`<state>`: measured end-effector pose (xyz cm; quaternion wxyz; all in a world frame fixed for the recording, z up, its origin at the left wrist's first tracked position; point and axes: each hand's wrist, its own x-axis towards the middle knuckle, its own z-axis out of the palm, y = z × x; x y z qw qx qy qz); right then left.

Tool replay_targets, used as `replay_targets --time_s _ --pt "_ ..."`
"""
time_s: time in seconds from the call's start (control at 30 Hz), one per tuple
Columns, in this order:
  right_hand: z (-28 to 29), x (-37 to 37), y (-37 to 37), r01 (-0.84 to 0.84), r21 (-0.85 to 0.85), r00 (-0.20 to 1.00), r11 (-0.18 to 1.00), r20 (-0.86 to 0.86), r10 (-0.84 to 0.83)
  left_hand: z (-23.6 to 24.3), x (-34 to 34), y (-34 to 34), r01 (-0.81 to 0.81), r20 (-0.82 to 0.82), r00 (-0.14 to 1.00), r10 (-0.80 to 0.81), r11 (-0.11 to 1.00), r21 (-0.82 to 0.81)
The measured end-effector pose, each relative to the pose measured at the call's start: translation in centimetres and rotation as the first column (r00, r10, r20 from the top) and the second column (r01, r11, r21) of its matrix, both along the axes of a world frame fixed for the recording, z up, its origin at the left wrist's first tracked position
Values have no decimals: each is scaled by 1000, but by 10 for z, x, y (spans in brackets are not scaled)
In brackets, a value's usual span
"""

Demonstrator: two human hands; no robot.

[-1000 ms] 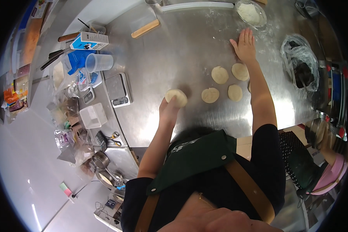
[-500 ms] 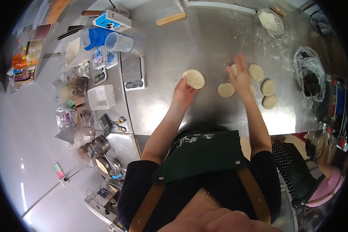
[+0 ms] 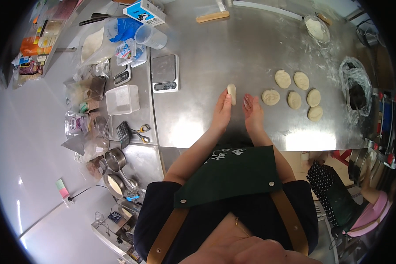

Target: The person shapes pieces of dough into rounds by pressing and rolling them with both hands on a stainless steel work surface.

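A pale dough disc (image 3: 232,94) is held on edge by my left hand (image 3: 223,110), the thumb against its near face. Just to its right, a short gap away, my right hand (image 3: 254,113) has its fingers stretched out and holds nothing. Further right, several flattened dough rounds lie on the steel table (image 3: 207,48); the nearest to my right hand is one dough round (image 3: 271,97) with a marked surface. Two of them, an upper round (image 3: 313,97) and a lower round (image 3: 315,114), touch at the right end of the group.
A bowl of flour (image 3: 317,29) stands at the far right, above a plastic-wrapped dark container (image 3: 355,88). To the left sit a kitchen scale (image 3: 165,72), a clear jug (image 3: 151,36), a white tub (image 3: 122,100) and scissors (image 3: 141,133). Another person (image 3: 339,198) is at lower right.
My right hand has come back from among the dough rounds to beside my left. The disc in my left hand has turned from face-up to edge-on. The whole view has shifted slightly.
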<state>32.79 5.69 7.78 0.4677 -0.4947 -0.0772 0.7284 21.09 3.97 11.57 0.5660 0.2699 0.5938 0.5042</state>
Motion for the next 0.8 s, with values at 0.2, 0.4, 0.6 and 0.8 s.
replay_targets --time_s 0.2,0.4,0.6,0.8 --pt "-16 3 0 83 -10 994 997 -74 -83 -14 6 -14 100 -94 991 -100 995 -9" --pt "-22 11 10 -38 207 953 978 303 -27 -32 -9 -2 66 313 950 -12 984 -165" --pt "-52 16 23 -131 164 991 978 4 132 -3 6 12 237 70 970 -232 969 -69" --pt "-41 11 37 -74 -39 929 996 -366 55 -6 -3 10 258 -34 965 -260 965 -46"
